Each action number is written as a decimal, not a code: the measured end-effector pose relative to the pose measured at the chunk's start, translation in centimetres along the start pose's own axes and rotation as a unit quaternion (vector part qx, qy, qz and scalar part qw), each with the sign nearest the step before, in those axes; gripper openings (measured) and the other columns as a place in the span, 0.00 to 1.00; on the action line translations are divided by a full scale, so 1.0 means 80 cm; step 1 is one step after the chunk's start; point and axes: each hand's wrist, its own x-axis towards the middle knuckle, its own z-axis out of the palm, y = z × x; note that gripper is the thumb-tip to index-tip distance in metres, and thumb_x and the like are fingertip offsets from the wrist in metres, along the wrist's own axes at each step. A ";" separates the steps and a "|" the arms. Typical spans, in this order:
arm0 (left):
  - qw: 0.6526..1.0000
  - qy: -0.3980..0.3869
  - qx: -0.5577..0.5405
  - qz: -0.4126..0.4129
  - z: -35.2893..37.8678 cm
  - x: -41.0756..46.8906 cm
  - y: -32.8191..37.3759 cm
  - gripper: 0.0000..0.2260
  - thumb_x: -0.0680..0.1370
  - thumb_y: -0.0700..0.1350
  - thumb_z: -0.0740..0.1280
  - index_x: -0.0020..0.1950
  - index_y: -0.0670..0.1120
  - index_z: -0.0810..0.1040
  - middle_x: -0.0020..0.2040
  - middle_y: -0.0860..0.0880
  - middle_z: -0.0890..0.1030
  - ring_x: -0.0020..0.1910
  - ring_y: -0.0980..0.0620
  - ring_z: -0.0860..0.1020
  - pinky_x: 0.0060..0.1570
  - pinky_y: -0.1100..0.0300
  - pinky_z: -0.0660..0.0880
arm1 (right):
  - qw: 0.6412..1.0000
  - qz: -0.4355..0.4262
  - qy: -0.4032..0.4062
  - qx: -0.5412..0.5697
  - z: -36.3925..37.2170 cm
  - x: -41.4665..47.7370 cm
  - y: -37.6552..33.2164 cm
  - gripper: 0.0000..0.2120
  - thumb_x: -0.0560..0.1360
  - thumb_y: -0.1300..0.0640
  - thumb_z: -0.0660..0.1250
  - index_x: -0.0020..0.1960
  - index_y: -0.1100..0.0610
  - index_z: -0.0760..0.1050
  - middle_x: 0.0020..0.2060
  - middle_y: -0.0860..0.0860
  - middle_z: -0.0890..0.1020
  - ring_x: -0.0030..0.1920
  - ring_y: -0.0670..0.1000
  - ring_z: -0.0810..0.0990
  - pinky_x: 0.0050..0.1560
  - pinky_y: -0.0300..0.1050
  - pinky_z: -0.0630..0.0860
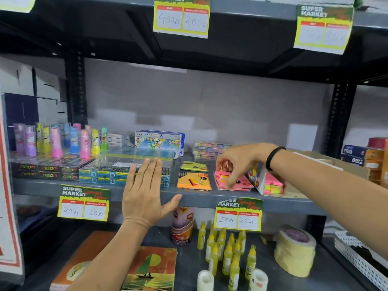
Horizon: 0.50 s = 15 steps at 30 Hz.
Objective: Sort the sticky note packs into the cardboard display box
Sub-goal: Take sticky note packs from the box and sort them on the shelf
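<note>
Right hand (237, 162) pinching flat pink pack (233, 181), fingers partly hiding it; left hand (144, 192) open, flat; cardboard display box (262, 181) half hidden behind wrist.

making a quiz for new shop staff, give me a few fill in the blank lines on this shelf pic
1. The right hand reaches down onto the ____ pack.
2. The left hand lies open, with its thumb at the front edge of the ____.
3. The orange pack lies to the ____ of the pink one, as the camera sees it.
4. The tag under the packs reads 50 rs and ____ rs.

Missing words: pink; shelf; left; 25
</note>
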 end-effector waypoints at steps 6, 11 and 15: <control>1.000 0.003 -0.004 -0.001 -0.001 0.001 0.000 0.39 0.76 0.68 0.51 0.68 0.35 0.73 0.66 0.38 0.77 0.67 0.40 0.74 0.71 0.43 0.62 | 0.999 0.013 -0.036 0.011 -0.002 0.004 0.006 0.29 0.60 0.35 0.75 0.56 0.47 0.74 0.42 0.36 0.74 0.43 0.38 0.74 0.38 0.33 0.66; 1.000 -0.001 -0.002 -0.001 -0.001 0.000 0.000 0.39 0.76 0.68 0.51 0.68 0.35 0.73 0.66 0.38 0.77 0.67 0.40 0.74 0.70 0.43 0.62 | 0.996 0.010 0.017 0.088 -0.027 0.006 0.013 0.33 0.59 0.33 0.73 0.58 0.49 0.76 0.53 0.43 0.78 0.55 0.46 0.76 0.53 0.39 0.72; 1.000 -0.004 0.002 0.001 -0.002 0.000 0.000 0.40 0.76 0.68 0.52 0.68 0.35 0.73 0.65 0.38 0.77 0.67 0.39 0.74 0.70 0.43 0.62 | 0.998 0.041 0.046 -0.012 -0.042 0.030 0.015 0.30 0.65 0.36 0.72 0.61 0.51 0.74 0.60 0.49 0.76 0.60 0.51 0.74 0.58 0.45 0.70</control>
